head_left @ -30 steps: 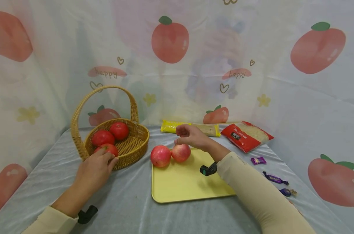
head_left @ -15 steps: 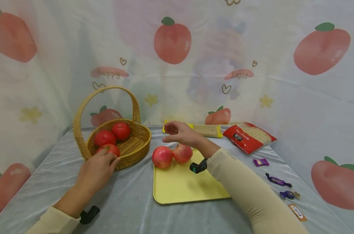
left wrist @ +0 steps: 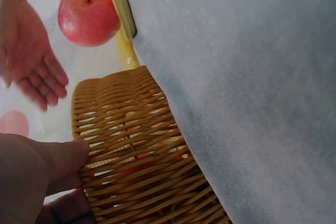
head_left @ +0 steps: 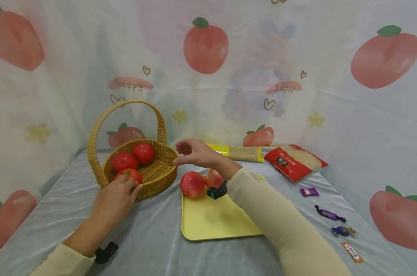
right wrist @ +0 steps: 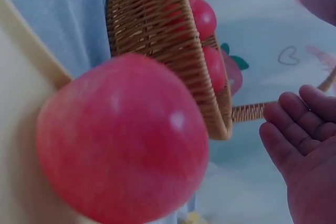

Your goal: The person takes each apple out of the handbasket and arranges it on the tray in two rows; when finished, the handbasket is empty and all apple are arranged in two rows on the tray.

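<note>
The left hand (head_left: pixel 113 199) holds the front rim of a wicker basket (head_left: pixel 160 186); the left wrist view shows the thumb on the outside of the basket wall (left wrist: pixel 126 129). Three round red fruits (head_left: pixel 124 161) lie in the basket's left part. Beside the basket's right rim hovers the right hand (head_left: pixel 201 154), fingers loosely bent, nothing in it. Below its forearm, two pinkish-red apples (head_left: pixel 192 184) sit at the back left corner of a yellow tray (head_left: pixel 212 224). One apple (right wrist: pixel 123 140) looms large in the right wrist view.
Behind the tray lies a yellow packet of noodles (head_left: pixel 243 153). A red food bag (head_left: pixel 294 163) is to its right. Several wrapped candies (head_left: pixel 329 214) run down the right side of the grey cloth (head_left: pixel 153 237). A printed curtain (head_left: pixel 208 107) closes the back.
The right hand has moved left from above the apples to the basket's right rim, staying empty. The left hand keeps its place at the basket's front. The view has shifted slightly.
</note>
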A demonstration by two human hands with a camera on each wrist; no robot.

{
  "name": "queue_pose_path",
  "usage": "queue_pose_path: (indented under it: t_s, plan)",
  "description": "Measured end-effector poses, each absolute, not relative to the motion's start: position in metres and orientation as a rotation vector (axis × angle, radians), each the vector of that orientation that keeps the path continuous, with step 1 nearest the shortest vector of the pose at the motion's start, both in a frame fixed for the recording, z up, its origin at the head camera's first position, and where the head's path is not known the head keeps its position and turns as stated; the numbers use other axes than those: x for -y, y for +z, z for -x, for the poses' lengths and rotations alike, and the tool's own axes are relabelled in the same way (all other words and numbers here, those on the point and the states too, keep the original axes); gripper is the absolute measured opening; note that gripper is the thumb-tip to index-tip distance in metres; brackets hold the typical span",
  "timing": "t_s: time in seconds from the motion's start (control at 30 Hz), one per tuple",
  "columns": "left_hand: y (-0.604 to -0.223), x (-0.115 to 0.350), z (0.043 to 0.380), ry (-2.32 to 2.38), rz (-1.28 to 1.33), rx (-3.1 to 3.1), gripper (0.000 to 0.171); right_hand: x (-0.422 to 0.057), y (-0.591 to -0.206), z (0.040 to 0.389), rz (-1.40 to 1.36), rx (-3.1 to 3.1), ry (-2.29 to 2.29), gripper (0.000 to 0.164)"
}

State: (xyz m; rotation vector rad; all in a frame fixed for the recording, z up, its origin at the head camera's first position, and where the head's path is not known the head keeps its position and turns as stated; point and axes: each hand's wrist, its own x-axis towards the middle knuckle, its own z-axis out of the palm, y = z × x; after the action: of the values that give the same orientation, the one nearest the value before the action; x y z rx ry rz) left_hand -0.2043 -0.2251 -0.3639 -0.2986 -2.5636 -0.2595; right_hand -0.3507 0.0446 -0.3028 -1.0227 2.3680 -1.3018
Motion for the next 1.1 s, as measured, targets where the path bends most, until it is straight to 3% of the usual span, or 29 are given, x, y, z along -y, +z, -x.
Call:
queue_pose_path:
  t_s: [0.43,1.1]
  plan:
    - [-0.362,0.227,0.204,-0.252,0.292,2.567,0.020,0.018,-0.298,0.352,1.076,-2.423,-1.101,0.067]
    - [-0.363,0.223,0.205,-0.238,0.280,2.556,0.020,0.072,-0.296,0.377,1.191,-2.373,-0.849,0.067]
